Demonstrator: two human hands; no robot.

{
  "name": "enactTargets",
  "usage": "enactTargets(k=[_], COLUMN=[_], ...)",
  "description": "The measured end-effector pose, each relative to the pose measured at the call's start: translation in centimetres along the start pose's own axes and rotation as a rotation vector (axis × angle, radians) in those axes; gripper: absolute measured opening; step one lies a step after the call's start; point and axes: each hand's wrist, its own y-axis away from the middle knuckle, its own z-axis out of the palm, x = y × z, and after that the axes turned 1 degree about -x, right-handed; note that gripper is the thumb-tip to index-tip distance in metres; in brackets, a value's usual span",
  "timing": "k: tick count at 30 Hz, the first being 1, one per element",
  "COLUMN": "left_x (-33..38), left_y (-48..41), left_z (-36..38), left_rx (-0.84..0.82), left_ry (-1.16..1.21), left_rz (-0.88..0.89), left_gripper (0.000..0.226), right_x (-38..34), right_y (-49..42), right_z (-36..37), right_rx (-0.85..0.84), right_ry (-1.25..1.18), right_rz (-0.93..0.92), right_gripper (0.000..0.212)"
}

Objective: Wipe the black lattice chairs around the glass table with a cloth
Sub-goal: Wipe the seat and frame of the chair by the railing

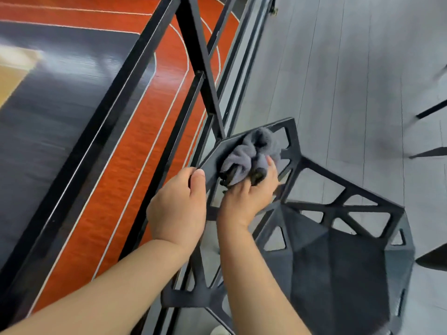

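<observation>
A black lattice chair stands below me, its seat at the lower right and its backrest top rising toward the middle of the view. My left hand grips the left edge of the backrest top, thumb on its face. My right hand holds a crumpled grey cloth and presses it against the solid upper panel of the backrest. Part of the cloth hides the fingers of the right hand.
A black metal railing runs diagonally just left of the chair, with a red and dark sports floor far below it. Grey plank flooring spreads to the right. Black legs of other furniture show at the right edge.
</observation>
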Motion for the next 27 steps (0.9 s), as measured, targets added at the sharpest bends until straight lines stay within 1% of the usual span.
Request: enactTargets(k=[1,2,3,4,7,9,11,13,15,17,19,21,23,25,27], left_x=[-0.1,-0.3,-0.5,-0.7,-0.8,-0.9,-0.8,-0.7,-0.7,-0.7,-0.6,-0.8,-0.7,-0.7,-0.6], left_y=[0.0,0.0,-0.1,-0.2,-0.4,-0.3,-0.1,0.0,-0.1,0.0,0.0,0.1,0.1,0.0,0.0], left_z=[0.0,0.1,0.2,0.3,0.4,0.4,0.3,0.3,0.4,0.3,0.2,0.1,0.0,-0.1,-0.2], left_rx=[0.003,0.004,0.006,0.007,0.002,0.004,0.009,0.017,0.024,0.019,0.009,-0.01,-0.039,-0.064,-0.071], left_ry=[-0.001,-0.005,0.002,0.019,0.076,0.092,0.104,0.109,0.104,0.115,0.149,0.18,0.246,0.307,0.356], left_rz=[0.003,0.004,0.0,-0.004,0.004,0.005,0.0,0.004,0.008,0.011,0.012,-0.009,-0.031,-0.051,-0.077], left_gripper=[0.036,0.033,0.031,0.031,0.034,0.036,0.037,0.039,0.041,0.042,0.042,0.043,0.046,0.048,0.048], right_x=[0.5,1.1,1.5,1.6,2.1,3.9,6.7,9.1,9.8,9.3,8.9,8.2,6.2,3.6,2.2], right_y=[1.2,2.1,2.6,2.7,2.6,2.7,3.1,3.5,3.1,2.7,2.7,2.6,2.1,1.4,1.2], right_z=[-0.5,-0.9,-1.2,-1.3,-1.6,-2.8,-5.0,-7.2,-8.0,-8.3,-8.5,-8.2,-6.9,-4.7,-3.0], right_rx=[-0.027,-0.066,-0.098,-0.121,-0.147,-0.162,-0.16,-0.208,-0.257,-0.25,-0.226,-0.218,-0.242,-0.257,-0.236], right_ry=[0.083,0.173,0.258,0.317,0.418,0.508,0.645,0.717,0.723,0.702,0.617,0.516,0.423,0.297,0.223], right_rz=[-0.134,-0.243,-0.316,-0.352,-0.343,-0.326,-0.255,-0.167,-0.084,0.007,0.091,0.131,0.117,0.033,-0.026], right_gripper=[0.039,0.033,0.028,0.028,0.028,0.03,0.04,0.047,0.047,0.045,0.038,0.032,0.036,0.046,0.046])
